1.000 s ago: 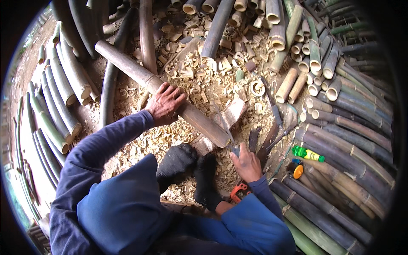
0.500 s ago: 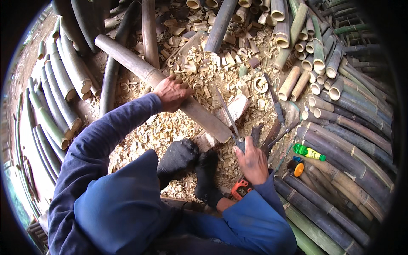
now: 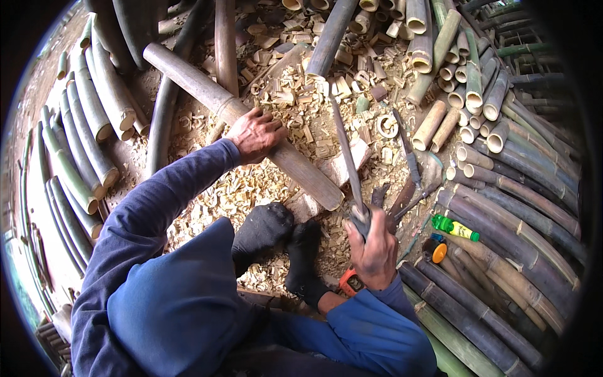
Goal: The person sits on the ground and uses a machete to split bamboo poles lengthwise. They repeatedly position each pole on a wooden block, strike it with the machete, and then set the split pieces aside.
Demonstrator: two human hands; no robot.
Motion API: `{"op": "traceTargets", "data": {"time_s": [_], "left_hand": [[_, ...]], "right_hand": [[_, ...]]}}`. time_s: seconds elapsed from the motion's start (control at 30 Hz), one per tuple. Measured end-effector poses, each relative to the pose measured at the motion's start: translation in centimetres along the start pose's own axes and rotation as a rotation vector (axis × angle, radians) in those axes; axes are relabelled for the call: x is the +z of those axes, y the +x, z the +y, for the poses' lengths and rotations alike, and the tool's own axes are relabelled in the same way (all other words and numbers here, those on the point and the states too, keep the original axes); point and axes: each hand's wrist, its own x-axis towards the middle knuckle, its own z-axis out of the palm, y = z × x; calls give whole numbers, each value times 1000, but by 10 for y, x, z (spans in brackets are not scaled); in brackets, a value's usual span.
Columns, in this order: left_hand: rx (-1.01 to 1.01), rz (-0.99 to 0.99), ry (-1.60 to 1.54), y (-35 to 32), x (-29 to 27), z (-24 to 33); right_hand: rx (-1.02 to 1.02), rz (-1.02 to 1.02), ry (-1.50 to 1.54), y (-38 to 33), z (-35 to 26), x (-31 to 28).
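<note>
Two bare hands are busy here. The left hand (image 3: 256, 135) is closed over the middle of one bamboo pole (image 3: 301, 168), knuckles up; the right hand (image 3: 372, 245) is wrapped round the handle of one long knife (image 3: 343, 138), its blade pointing away from the body. The pole slants down from the upper left, its near end lying across one pale block (image 3: 353, 158) on the ground, just in front of two feet in black socks (image 3: 265, 231). The knife stands beside that end, with a narrow gap between them.

Off to the right I count two short bamboo pieces (image 3: 429, 125) side by side, one bamboo ring (image 3: 387, 126), one green and yellow bottle (image 3: 455, 227) and one orange disc (image 3: 440, 252). Bamboo lengths (image 3: 515, 220) are stacked on that side, too many overlapping to count, and more poles (image 3: 94, 157) lie to the left, their far parts lost toward the dark rim. Shavings (image 3: 210, 207) cover the ground, beyond counting.

The left thumb is out of sight, and the pole hides the middle of the block. One orange-red thing (image 3: 349, 281) is half covered near the right wrist; I can't tell what it is. The dark tools (image 3: 411, 168) beyond the knife overlap and are hard to separate.
</note>
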Motion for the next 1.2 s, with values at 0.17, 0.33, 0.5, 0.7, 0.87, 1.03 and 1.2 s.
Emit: {"op": "traceTargets", "data": {"time_s": [0.17, 0.33, 0.5, 0.7, 0.87, 1.03, 1.2], "left_hand": [[58, 41, -5, 14, 1, 7], [4, 52, 3, -4, 13, 3], [45, 249, 33, -3, 18, 13], [-75, 208, 104, -24, 36, 14], [-180, 266, 25, -33, 25, 33], [-137, 318, 42, -32, 34, 32], [-177, 295, 57, -55, 41, 33]], "right_hand": [[248, -223, -294, -17, 62, 29], [176, -172, 28, 5, 5, -5], [270, -90, -30, -27, 58, 25], [195, -228, -119, -5, 19, -7], [-99, 202, 36, -18, 26, 6], [246, -294, -338, -17, 51, 10], [80, -24, 1, -9, 11, -7]]}}
